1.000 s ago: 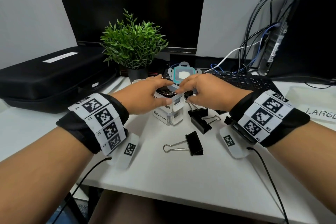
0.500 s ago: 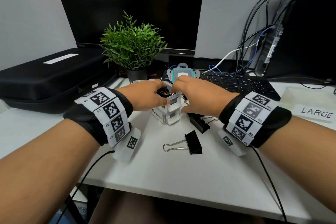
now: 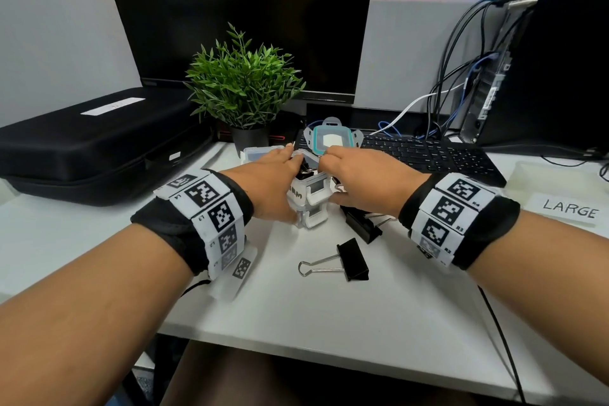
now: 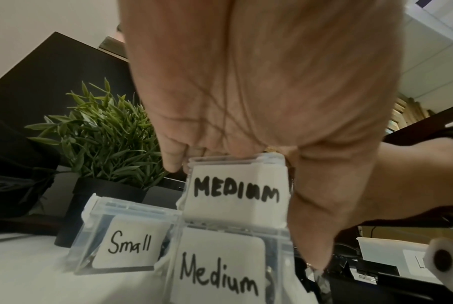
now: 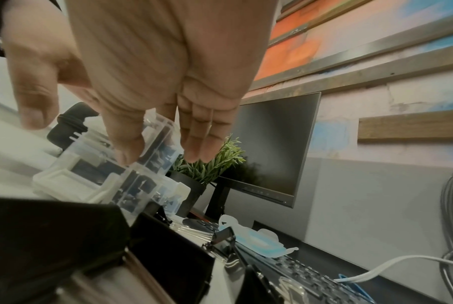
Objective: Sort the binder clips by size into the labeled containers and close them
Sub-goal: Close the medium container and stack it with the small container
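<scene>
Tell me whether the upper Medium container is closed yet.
Not yet. In the head view the upper Medium container shows black clips through its open top; the left hand and right hand are at its rim.

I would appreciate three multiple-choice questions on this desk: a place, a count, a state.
1. Where is the teal-rimmed lid? A on the keyboard; B on the black case; C in the plant pot.
2. Containers marked Medium? A one; B two; C four.
3. The nearest binder clip is: A held; B loose on the table; C in a container.
Answers: A, teal-rimmed lid rests on keyboard; B, upper Medium container sits on lower Medium container; B, nearest binder clip lies untouched on table.
</scene>
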Demonstrator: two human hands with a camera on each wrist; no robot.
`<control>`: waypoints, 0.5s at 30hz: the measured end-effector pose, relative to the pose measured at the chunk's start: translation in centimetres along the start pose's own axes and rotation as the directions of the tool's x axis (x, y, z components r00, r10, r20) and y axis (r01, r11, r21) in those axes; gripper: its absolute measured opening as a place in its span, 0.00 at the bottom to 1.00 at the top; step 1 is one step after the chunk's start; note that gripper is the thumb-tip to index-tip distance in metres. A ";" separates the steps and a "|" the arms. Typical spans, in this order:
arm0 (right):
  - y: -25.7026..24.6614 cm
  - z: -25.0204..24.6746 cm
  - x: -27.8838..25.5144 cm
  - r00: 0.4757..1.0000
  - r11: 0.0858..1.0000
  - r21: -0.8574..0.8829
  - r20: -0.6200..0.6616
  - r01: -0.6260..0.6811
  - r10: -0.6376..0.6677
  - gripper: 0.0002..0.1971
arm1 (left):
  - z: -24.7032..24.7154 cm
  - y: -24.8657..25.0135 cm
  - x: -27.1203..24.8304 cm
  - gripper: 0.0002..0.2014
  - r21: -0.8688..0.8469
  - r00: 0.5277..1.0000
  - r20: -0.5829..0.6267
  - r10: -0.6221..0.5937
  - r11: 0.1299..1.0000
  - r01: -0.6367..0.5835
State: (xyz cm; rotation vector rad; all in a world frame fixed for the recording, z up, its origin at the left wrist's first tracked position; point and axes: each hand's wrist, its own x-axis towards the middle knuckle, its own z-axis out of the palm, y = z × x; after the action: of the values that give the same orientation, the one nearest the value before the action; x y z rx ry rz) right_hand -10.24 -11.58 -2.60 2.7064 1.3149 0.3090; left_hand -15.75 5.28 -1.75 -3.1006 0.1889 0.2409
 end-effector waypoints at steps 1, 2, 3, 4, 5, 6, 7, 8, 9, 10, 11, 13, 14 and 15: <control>0.2 0.0 -0.1 1.000 0.999 0.036 0.007 0.003 -0.003 0.22 | 0.0 0.0 0.0 0.54 -0.002 1.000 0.001 -0.003 1.000 0.003; 0.5 0.1 -0.3 1.000 0.997 0.080 0.016 0.001 -0.002 0.22 | 0.1 -0.1 0.0 0.55 -0.006 1.000 0.004 -0.007 1.000 0.007; 0.7 0.1 -0.4 1.000 0.992 0.129 0.024 -0.005 0.002 0.22 | 0.1 0.0 0.0 0.55 -0.010 1.000 0.006 -0.011 1.000 0.011; 0.9 0.0 -0.5 1.000 0.983 0.183 0.028 -0.013 0.008 0.21 | 0.1 0.0 0.0 0.55 -0.013 1.000 0.004 -0.013 1.000 0.013; 1.0 -0.1 -0.5 1.000 0.971 0.239 0.027 -0.020 0.014 0.19 | 0.1 0.1 0.0 0.55 -0.011 1.000 -0.001 -0.011 1.000 0.011; 1.2 -0.1 -0.5 1.000 0.956 0.292 0.025 -0.024 0.018 0.17 | 0.1 0.2 0.0 0.55 -0.004 1.000 -0.009 -0.006 1.000 0.006; 1.3 -0.2 -0.5 0.999 0.942 0.335 0.024 -0.029 0.022 0.16 | 0.1 0.3 0.1 0.54 0.007 1.000 -0.017 0.000 1.000 0.000; 1.4 -0.2 -0.4 0.999 0.930 0.365 0.027 -0.038 0.030 0.15 | 0.0 0.4 0.1 0.53 0.020 1.000 -0.024 0.007 1.000 -0.006; 1.4 -0.2 -0.4 0.999 0.923 0.382 0.029 -0.048 0.040 0.14 | 0.0 0.4 0.2 0.53 0.029 1.000 -0.027 0.011 1.000 -0.011; 1.4 -0.2 -0.3 0.998 0.919 0.389 0.032 -0.060 0.052 0.14 | 0.0 0.5 0.2 0.52 0.031 1.000 -0.028 0.013 0.999 -0.012; 1.4 -0.2 -0.3 0.997 0.918 0.390 0.031 -0.071 0.064 0.14 | 0.0 0.4 0.3 0.52 0.025 1.000 -0.028 0.012 1.000 -0.011; 1.3 -0.3 -0.3 0.996 0.915 0.392 0.015 -0.091 0.093 0.13 | 0.0 0.5 0.3 0.52 -0.014 1.000 -0.025 -0.001 1.000 0.000; 1.3 -0.4 -0.3 0.994 0.911 0.400 0.005 -0.104 0.111 0.12 | 0.0 0.5 0.3 0.51 -0.041 1.000 -0.026 -0.009 0.999 0.008; 1.2 -0.4 -0.4 0.992 0.903 0.414 -0.004 -0.116 0.129 0.11 | 0.0 0.6 0.3 0.48 -0.067 0.999 -0.031 -0.014 0.998 0.012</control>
State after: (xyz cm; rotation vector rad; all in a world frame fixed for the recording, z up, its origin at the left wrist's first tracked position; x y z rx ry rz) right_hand -9.62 -12.65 -2.02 3.1533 1.3515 0.0877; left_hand -15.52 4.68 -1.76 -3.1725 0.1647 0.2026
